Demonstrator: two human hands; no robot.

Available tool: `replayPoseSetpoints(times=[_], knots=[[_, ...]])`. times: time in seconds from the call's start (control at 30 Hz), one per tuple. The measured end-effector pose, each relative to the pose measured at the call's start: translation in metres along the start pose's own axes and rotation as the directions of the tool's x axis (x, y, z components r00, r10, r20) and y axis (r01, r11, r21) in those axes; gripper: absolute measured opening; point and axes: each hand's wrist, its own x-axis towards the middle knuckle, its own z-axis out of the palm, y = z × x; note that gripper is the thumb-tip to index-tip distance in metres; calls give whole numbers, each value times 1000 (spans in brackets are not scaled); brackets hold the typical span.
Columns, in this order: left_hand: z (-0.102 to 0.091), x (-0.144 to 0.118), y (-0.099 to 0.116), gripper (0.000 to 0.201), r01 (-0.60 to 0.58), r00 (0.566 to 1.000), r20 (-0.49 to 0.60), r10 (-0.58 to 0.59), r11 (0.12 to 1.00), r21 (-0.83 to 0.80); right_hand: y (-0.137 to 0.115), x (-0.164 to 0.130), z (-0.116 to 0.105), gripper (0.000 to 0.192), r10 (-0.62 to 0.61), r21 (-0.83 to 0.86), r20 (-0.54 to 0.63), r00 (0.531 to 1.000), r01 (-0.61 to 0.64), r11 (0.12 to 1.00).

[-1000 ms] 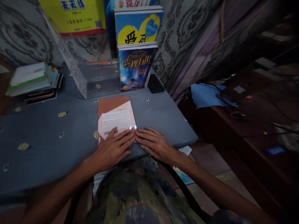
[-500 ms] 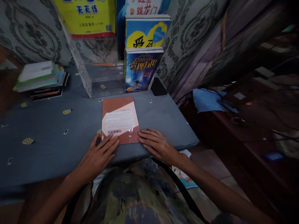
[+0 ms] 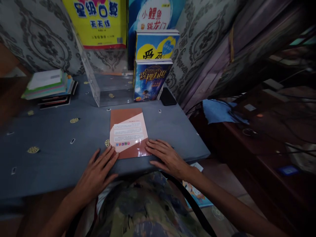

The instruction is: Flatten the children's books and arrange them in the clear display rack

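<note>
A thin brown and pink book [image 3: 129,131] lies flat near the front edge of the table, its printed text upside down to me. My left hand [image 3: 98,169] rests at its lower left corner, fingers stretched out and fingertips touching the cover. At the lower right corner, my right hand [image 3: 165,154] lies with fingers extended, their tips on the book's edge. Neither hand grips anything.
Behind the book stands a clear acrylic rack [image 3: 98,95] holding several upright books, a dark blue one [image 3: 151,80] in front. A black phone-like slab [image 3: 168,96] lies beside it. Stacked books [image 3: 49,85] sit at the left on the grey cloth-covered table [image 3: 61,141].
My left hand has slid left, from over the lower cover to the book's corner. The right hand's fingertips now reach slightly onto the cover. The view has tilted up a little.
</note>
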Motion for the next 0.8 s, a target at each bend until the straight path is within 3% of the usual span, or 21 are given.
replayPoseSetpoints(times=[0.13,0.4,0.67,0.8], knots=[[-5,-13,13,58,-19,999,-37,19,1000,-10,-6,-16,4,58,-35,1,-20,999,35,999],[2,-36,18,61,-42,999,-25,42,999,24,-22,-25,12,35,-36,20,-221,975,42,999],[6,-16,5,47,-145,973,-173,153,988,58,-14,-1,-18,25,-101,106,-231,968,128,986],[-4,4,-5,38,-276,941,-151,302,945,174,-13,25,-38,23,-133,188,-304,944,196,962]])
